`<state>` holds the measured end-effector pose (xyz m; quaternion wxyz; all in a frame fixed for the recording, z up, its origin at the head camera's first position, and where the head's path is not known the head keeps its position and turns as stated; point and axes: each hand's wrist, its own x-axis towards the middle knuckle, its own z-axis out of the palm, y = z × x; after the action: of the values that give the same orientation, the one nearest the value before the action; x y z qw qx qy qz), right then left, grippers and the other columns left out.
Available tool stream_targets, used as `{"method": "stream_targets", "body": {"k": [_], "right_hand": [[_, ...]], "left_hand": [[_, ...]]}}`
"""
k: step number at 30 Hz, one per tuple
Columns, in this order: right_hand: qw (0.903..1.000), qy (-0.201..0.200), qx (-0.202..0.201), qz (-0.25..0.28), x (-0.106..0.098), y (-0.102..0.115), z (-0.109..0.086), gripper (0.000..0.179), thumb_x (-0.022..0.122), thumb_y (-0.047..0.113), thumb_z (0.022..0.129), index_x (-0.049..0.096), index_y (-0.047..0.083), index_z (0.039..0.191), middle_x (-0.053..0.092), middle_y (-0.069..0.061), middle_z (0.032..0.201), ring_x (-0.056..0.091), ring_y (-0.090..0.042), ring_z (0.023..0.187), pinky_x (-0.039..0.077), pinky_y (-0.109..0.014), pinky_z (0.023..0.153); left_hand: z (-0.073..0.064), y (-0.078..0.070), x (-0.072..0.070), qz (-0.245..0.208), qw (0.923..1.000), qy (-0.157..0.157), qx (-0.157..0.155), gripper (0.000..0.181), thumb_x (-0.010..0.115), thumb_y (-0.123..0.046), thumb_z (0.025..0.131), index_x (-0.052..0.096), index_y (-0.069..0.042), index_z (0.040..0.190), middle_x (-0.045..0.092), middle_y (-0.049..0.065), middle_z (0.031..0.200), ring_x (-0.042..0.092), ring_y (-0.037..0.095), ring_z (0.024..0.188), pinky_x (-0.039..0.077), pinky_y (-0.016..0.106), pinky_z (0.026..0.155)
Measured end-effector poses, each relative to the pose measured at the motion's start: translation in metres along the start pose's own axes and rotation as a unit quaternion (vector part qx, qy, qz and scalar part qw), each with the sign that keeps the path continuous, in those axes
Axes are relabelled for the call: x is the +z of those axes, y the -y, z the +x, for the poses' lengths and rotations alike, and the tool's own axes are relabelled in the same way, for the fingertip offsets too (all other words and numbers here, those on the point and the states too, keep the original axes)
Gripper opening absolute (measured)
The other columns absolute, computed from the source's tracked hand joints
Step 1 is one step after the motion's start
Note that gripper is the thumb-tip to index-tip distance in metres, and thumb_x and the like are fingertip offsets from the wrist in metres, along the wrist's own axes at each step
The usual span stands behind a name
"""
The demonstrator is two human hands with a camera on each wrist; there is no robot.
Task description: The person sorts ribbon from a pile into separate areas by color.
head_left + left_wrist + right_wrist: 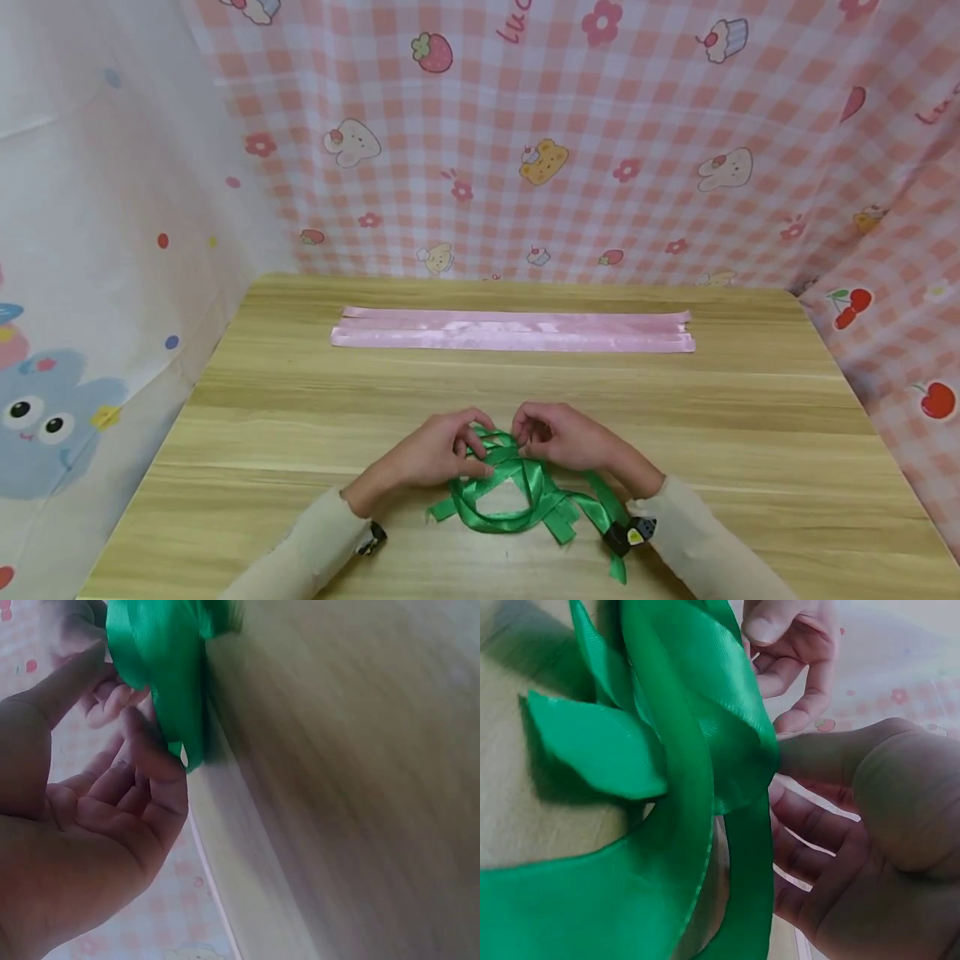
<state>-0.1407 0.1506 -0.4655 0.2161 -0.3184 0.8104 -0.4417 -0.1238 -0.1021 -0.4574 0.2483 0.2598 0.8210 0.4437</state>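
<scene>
A shiny green ribbon (498,521) lies in looped, crossing bands near the front of the table, with loose ends spreading to both sides. My left hand (438,450) holds the upper left of the loops, thumb and curled fingers on the bands. At the upper right, my right hand (566,437) pinches the ribbon. In the right wrist view the right thumb (817,757) presses on the wide green band, and its other fingers reach behind the ribbon. The left wrist view shows the left fingers (154,765) bent against the ribbon's (176,697) edge.
Several pink ribbon strips (513,331) lie side by side across the back of the wooden table (300,400). A pink checked cloth (495,117) hangs behind the table, and a white printed cloth (112,208) hangs at the left. Both sleeves rest low over the front.
</scene>
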Motion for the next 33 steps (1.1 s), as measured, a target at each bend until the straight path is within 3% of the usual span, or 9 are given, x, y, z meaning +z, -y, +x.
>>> {"method": "stream_targets", "body": {"k": [5,10,14,18,20,23,27,30,33], "right_hand": [[0.9997,-0.018,0.001,-0.017,0.000,0.003,-0.001,0.015,0.061,-0.005,0.092,0.064,0.008,0.100,0.063,0.002,0.086,0.057,-0.009,0.078,0.050,-0.024,0.072],[0.9982,-0.055,-0.004,-0.022,-0.004,0.012,-0.005,0.015,0.057,-0.003,0.096,0.062,0.009,0.101,0.063,-0.004,0.090,0.056,-0.013,0.083,0.050,-0.029,0.076],[0.9968,-0.075,-0.025,-0.011,-0.010,0.015,-0.008,0.012,0.053,-0.002,0.099,0.059,0.006,0.105,0.061,-0.010,0.096,0.055,-0.017,0.087,0.049,-0.030,0.078],[0.9967,-0.069,-0.023,0.037,-0.017,0.017,-0.010,0.012,0.049,-0.002,0.101,0.055,0.003,0.109,0.057,-0.010,0.102,0.058,-0.026,0.089,0.053,-0.033,0.079],[0.9958,-0.059,-0.022,0.067,-0.021,0.017,-0.012,0.012,0.048,-0.002,0.101,0.053,0.004,0.110,0.054,-0.012,0.105,0.059,-0.032,0.088,0.054,-0.035,0.078],[0.9948,-0.049,-0.025,0.086,-0.027,0.020,-0.015,0.013,0.050,-0.003,0.100,0.052,0.005,0.111,0.053,-0.013,0.104,0.059,-0.033,0.079,0.054,-0.032,0.073],[0.9964,-0.051,-0.039,0.056,-0.035,0.023,-0.020,0.016,0.058,0.000,0.097,0.054,0.010,0.109,0.054,-0.011,0.097,0.052,-0.017,0.070,0.044,-0.025,0.067],[0.9967,-0.048,-0.047,0.046,-0.041,0.024,-0.023,0.018,0.061,0.001,0.096,0.056,0.012,0.109,0.053,-0.009,0.091,0.046,-0.012,0.065,0.040,-0.025,0.063],[0.9958,-0.033,-0.054,0.066,-0.047,0.024,-0.027,0.021,0.062,0.000,0.094,0.056,0.011,0.110,0.052,-0.007,0.087,0.044,-0.011,0.062,0.040,-0.024,0.062]], "left_hand": [[0.000,-0.003,0.002,0.018,0.9998,-0.001,0.011,0.040,0.074,-0.004,0.087,0.058,-0.003,0.124,0.072,0.004,0.091,0.056,0.007,0.063,0.046,0.020,0.056],[-0.001,-0.006,0.000,0.009,0.9999,-0.008,0.008,0.036,0.063,0.000,0.092,0.057,-0.006,0.127,0.071,0.003,0.093,0.060,0.007,0.075,0.050,0.022,0.067],[-0.002,-0.010,-0.003,-0.067,0.9977,0.002,0.005,0.038,0.060,-0.001,0.095,0.054,-0.005,0.132,0.069,0.008,0.094,0.065,0.019,0.083,0.051,0.026,0.073],[-0.002,-0.017,-0.009,-0.163,0.9864,0.019,0.012,0.041,0.057,-0.002,0.096,0.048,-0.002,0.136,0.068,0.021,0.097,0.067,0.035,0.089,0.051,0.028,0.076],[-0.002,-0.021,-0.011,-0.194,0.9806,0.026,0.006,0.042,0.056,-0.005,0.098,0.045,-0.003,0.138,0.067,0.025,0.101,0.066,0.033,0.087,0.051,0.030,0.075],[-0.003,-0.026,-0.016,-0.221,0.9745,0.033,-0.019,0.043,0.057,-0.011,0.099,0.044,-0.006,0.140,0.067,0.022,0.105,0.063,0.022,0.081,0.049,0.031,0.071],[-0.005,-0.028,-0.021,-0.230,0.9700,0.067,-0.044,0.047,0.059,-0.014,0.099,0.042,-0.008,0.143,0.070,0.014,0.108,0.058,0.014,0.078,0.049,0.030,0.069],[-0.006,-0.029,-0.022,-0.231,0.9670,0.101,-0.035,0.049,0.061,-0.011,0.098,0.042,-0.008,0.144,0.072,0.009,0.102,0.058,0.014,0.079,0.048,0.028,0.072],[-0.006,-0.031,-0.021,-0.243,0.9642,0.104,-0.015,0.048,0.061,-0.008,0.098,0.043,-0.006,0.142,0.073,0.006,0.095,0.063,0.018,0.086,0.049,0.029,0.078]]}}
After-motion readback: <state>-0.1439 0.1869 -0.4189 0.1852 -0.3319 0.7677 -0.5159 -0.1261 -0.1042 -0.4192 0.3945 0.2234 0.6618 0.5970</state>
